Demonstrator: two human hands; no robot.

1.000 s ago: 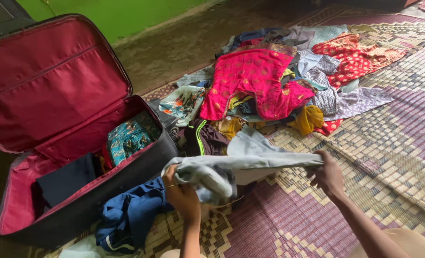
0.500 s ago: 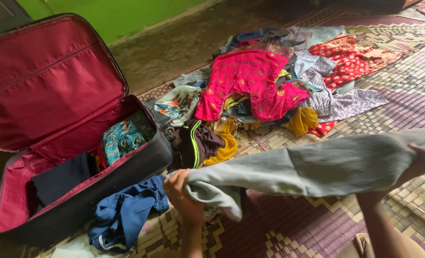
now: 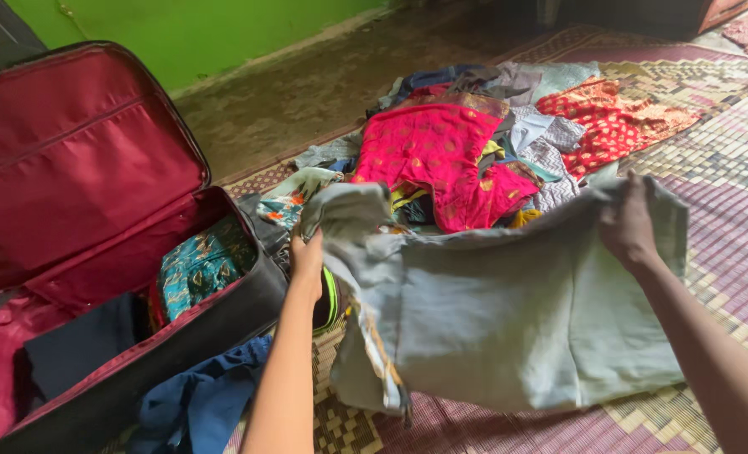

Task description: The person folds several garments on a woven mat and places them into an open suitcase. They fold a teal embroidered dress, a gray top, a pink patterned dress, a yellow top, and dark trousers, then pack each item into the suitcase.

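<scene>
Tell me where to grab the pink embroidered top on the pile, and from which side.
Probably the lower hem of the pink embroidered top, coming from above on the near side. It lies spread flat on top of the clothes pile, so its edges look free; the grey garment held up by the left hand and right hand hides part of that hem.

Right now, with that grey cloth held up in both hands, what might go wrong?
The grey garment hangs from the left hand and right hand by its top edge only, so a corner could slip free. Its lower hem hangs close to the woven mat and might drag there. Spread wide, it hides part of the clothes pile behind it, and its left side hangs near the open suitcase, where it could snag on the rim.
</scene>
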